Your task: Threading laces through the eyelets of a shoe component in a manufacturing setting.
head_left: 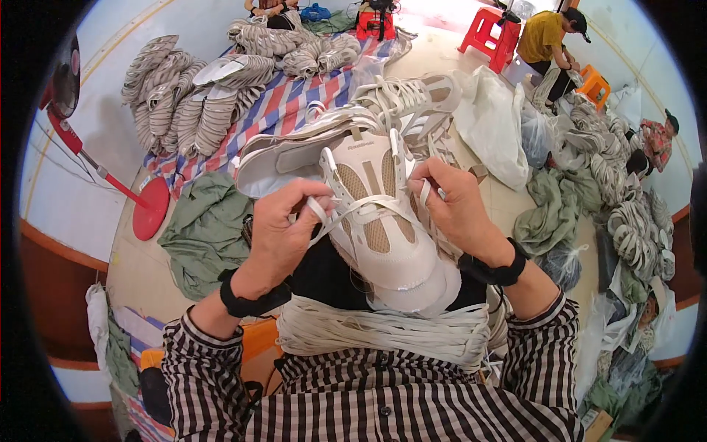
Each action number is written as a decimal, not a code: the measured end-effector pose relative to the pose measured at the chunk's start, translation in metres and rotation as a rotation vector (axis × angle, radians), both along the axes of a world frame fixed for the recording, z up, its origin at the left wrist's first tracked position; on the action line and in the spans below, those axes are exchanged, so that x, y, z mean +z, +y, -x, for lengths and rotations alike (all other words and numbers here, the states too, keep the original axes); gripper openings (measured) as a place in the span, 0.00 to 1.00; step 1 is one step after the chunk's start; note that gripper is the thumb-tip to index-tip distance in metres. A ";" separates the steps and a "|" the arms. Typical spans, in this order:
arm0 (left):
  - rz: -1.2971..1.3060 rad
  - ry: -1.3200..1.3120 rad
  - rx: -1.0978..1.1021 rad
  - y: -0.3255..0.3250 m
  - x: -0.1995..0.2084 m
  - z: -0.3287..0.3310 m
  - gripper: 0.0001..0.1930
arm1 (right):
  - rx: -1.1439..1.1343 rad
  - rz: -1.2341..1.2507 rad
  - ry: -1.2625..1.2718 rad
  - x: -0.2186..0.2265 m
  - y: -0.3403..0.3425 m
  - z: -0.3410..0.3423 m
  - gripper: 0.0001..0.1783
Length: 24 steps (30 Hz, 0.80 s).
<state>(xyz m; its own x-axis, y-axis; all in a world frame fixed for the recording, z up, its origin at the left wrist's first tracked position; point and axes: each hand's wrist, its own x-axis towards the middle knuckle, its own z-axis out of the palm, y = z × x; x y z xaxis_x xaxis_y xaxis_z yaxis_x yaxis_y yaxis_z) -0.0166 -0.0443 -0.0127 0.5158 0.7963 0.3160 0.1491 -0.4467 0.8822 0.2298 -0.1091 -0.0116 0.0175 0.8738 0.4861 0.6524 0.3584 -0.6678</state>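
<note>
A beige sneaker [394, 254] with tan mesh panels rests over my lap, its toe toward me. Its off-white shoelace [374, 206] crosses the lower eyelets. My left hand [283, 225] is closed in a pinch on one end of this lace, beside the shoe's left edge. On the opposite side, my right hand [458, 205] pinches the other end near the upper eyelets. Under the toe another pale shoe [434, 298] shows in part. A thick bundle of off-white laces [383, 331] lies across my waist.
More sneakers [294, 144] are heaped just beyond. Stacked shoe uppers [199, 110] lie on a striped sheet [291, 103]. A red fan [151, 206] and green cloth [206, 236] are at left; a white bag [490, 121], shoe piles [633, 236] and a seated person [545, 40] at right.
</note>
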 end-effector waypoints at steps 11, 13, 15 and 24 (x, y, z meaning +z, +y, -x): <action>-0.037 0.000 0.039 -0.007 -0.016 -0.013 0.04 | -0.011 -0.074 -0.367 0.013 -0.001 0.001 0.04; -0.064 -0.014 -0.022 -0.005 -0.018 -0.009 0.04 | 0.003 -0.103 -0.589 0.017 0.000 0.004 0.04; -0.073 -0.008 -0.002 -0.008 -0.017 -0.009 0.04 | 0.018 -0.069 -0.619 0.027 0.001 0.008 0.04; 0.143 -0.146 0.011 -0.010 -0.021 -0.010 0.04 | 0.147 0.149 -0.154 0.018 0.010 -0.004 0.03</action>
